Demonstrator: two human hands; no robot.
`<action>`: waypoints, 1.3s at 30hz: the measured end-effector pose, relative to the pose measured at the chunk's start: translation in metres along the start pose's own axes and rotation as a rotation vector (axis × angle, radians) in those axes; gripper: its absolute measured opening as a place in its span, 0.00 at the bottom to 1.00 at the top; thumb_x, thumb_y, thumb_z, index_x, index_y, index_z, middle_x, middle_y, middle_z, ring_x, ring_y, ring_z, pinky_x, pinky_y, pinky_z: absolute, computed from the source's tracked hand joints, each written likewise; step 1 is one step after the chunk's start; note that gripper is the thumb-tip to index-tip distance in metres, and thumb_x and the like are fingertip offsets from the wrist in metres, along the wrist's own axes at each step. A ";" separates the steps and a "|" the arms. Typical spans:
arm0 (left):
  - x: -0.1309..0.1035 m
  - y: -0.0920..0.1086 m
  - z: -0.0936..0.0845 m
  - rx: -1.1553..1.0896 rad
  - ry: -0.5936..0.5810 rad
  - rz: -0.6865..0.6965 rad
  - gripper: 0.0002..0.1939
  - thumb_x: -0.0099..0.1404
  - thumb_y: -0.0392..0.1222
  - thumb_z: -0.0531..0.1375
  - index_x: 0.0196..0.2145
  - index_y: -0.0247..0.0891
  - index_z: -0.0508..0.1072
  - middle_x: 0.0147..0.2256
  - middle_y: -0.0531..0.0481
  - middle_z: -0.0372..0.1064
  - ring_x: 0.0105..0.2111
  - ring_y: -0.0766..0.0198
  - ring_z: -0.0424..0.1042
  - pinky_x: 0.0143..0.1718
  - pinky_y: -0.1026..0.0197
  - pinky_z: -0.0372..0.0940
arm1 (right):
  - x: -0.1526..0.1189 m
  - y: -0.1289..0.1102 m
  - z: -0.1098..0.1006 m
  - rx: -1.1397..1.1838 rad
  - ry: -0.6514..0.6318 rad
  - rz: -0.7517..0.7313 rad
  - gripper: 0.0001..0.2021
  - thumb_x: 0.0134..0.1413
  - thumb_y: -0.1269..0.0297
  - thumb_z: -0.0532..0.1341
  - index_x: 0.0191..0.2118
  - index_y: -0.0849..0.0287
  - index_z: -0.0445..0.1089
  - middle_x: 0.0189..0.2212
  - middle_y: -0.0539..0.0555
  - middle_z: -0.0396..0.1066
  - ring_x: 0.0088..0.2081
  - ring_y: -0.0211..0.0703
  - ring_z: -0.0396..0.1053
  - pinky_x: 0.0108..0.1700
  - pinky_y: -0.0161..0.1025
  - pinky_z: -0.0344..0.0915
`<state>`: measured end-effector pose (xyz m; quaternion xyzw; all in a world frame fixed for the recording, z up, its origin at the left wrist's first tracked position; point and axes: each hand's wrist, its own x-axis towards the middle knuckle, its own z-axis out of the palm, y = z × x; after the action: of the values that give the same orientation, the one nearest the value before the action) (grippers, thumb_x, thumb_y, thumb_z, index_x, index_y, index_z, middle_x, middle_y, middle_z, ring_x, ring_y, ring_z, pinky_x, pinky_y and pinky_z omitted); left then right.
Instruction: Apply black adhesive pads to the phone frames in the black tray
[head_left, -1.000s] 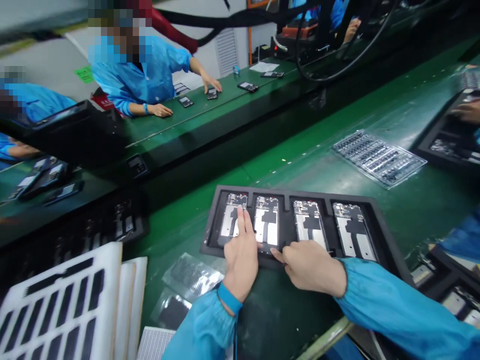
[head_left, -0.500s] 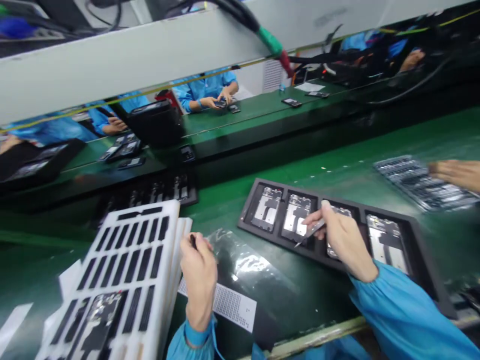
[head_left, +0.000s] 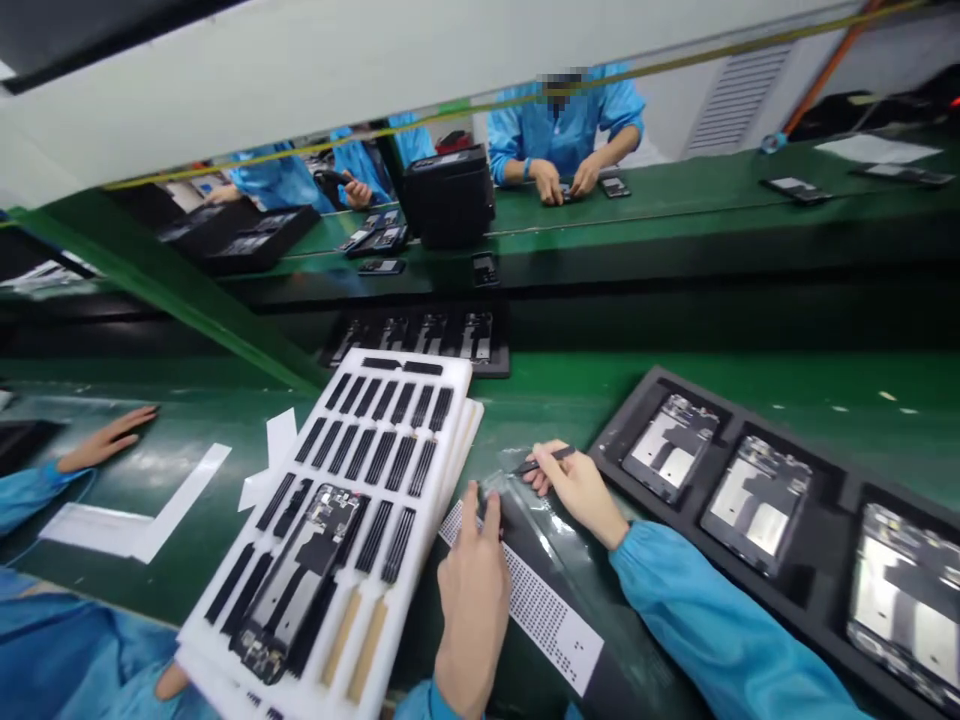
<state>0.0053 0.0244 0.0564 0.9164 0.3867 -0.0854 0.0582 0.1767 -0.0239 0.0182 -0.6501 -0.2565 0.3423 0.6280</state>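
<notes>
My left hand (head_left: 474,610) lies over the white sheet (head_left: 559,625) with rows of small dark marks. Its index and middle fingers are stretched out and slightly apart, with the other fingertips hidden. My right hand (head_left: 581,490) pinches a pair of dark tweezers (head_left: 551,460), whose tip points left above a clear plastic film (head_left: 536,515). To the left of my hands, a white foam tray (head_left: 442,480) with slots of thin black strips rests on similar trays. An opened phone body (head_left: 311,570) lies on top of it.
At right stands a black foam tray (head_left: 615,430) holding several phone bodies. Another tray (head_left: 499,365) sits behind the white foam. A co-worker's hand (head_left: 112,440) rests at left near white paper strips (head_left: 184,500). Across the line, another person's hands (head_left: 559,185) handle a phone.
The view has swung right. My right hand with the tweezers has moved from over the black tray to the film, beside my left hand. The left hand has come down and stretched its fingers.
</notes>
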 end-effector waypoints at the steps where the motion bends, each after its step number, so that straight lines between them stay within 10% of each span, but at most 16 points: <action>1: -0.003 -0.001 0.001 0.025 -0.045 0.008 0.32 0.68 0.29 0.52 0.67 0.47 0.64 0.71 0.42 0.51 0.33 0.61 0.80 0.26 0.62 0.72 | -0.002 0.004 0.001 -0.021 -0.024 0.001 0.30 0.56 0.31 0.59 0.33 0.59 0.70 0.22 0.55 0.75 0.22 0.43 0.72 0.27 0.39 0.71; 14: -0.003 -0.003 0.006 0.000 -0.223 0.041 0.38 0.64 0.24 0.52 0.69 0.49 0.60 0.71 0.41 0.48 0.32 0.58 0.81 0.28 0.59 0.75 | -0.010 0.016 0.009 -0.139 -0.142 0.014 0.24 0.66 0.43 0.58 0.48 0.61 0.76 0.31 0.57 0.80 0.31 0.49 0.78 0.37 0.43 0.76; 20: -0.005 -0.007 0.012 -1.106 0.105 -0.207 0.21 0.72 0.45 0.56 0.60 0.41 0.69 0.47 0.40 0.78 0.26 0.62 0.75 0.26 0.63 0.69 | -0.031 -0.008 0.005 0.131 0.006 0.040 0.23 0.64 0.45 0.62 0.47 0.61 0.79 0.39 0.61 0.81 0.32 0.49 0.79 0.35 0.43 0.77; 25: -0.006 0.009 -0.004 -2.014 -0.017 -0.377 0.27 0.71 0.62 0.54 0.48 0.34 0.73 0.27 0.49 0.73 0.12 0.77 0.54 0.13 0.71 0.45 | -0.063 -0.036 0.007 0.160 0.061 0.074 0.22 0.64 0.45 0.63 0.53 0.56 0.78 0.46 0.61 0.80 0.38 0.53 0.81 0.38 0.44 0.81; 39: -0.012 0.026 -0.013 -2.157 0.028 -0.379 0.24 0.69 0.60 0.59 0.42 0.33 0.73 0.21 0.54 0.67 0.15 0.74 0.57 0.13 0.73 0.49 | -0.085 -0.039 0.018 0.173 0.163 -0.038 0.15 0.66 0.52 0.63 0.53 0.50 0.78 0.41 0.58 0.82 0.36 0.51 0.82 0.43 0.44 0.80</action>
<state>0.0170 0.0003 0.0726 0.3101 0.3935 0.3008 0.8115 0.1131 -0.0744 0.0678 -0.6142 -0.1861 0.2972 0.7070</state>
